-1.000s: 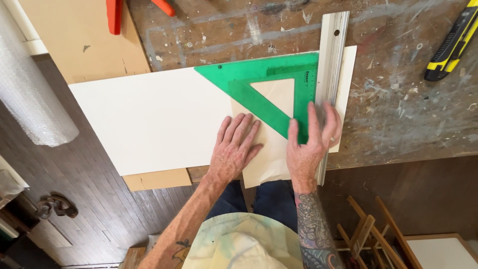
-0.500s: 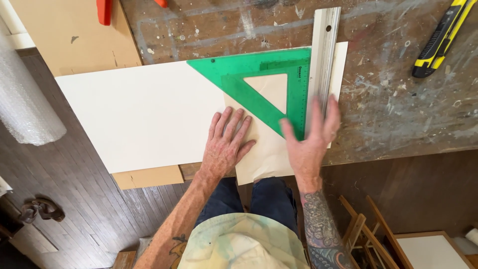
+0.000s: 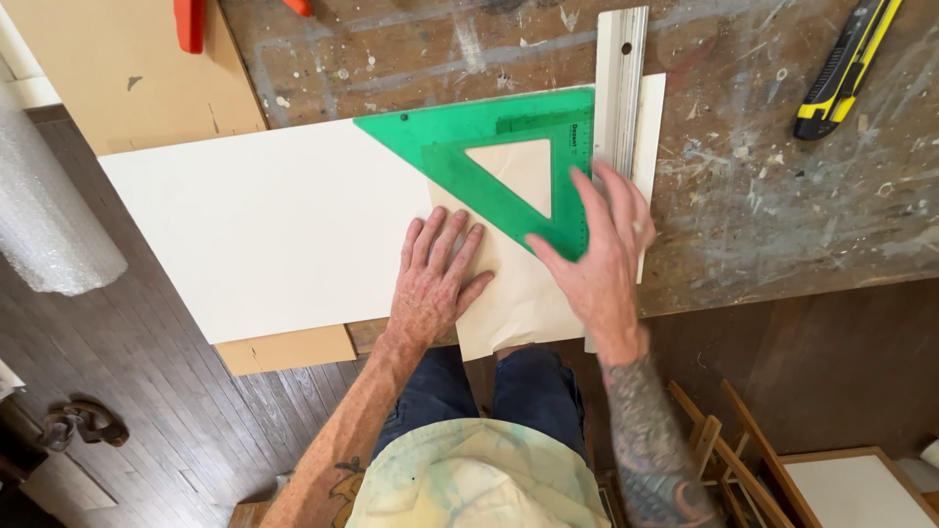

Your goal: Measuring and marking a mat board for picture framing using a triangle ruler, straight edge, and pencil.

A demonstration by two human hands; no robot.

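Presently, my left hand lies flat, palm down with fingers slightly spread and gripping nothing, on the tan paper sheet that overlaps the white board on the paint-marked tabletop. My right hand presses down with fingers splayed apart (clamped on nothing), fingertips bearing on the green set square and the metal ruler standing just beside its right edge, near the board's right end. Well apart at upper right lies a yellow-and-black utility knife; brown cardboard lies at upper left.
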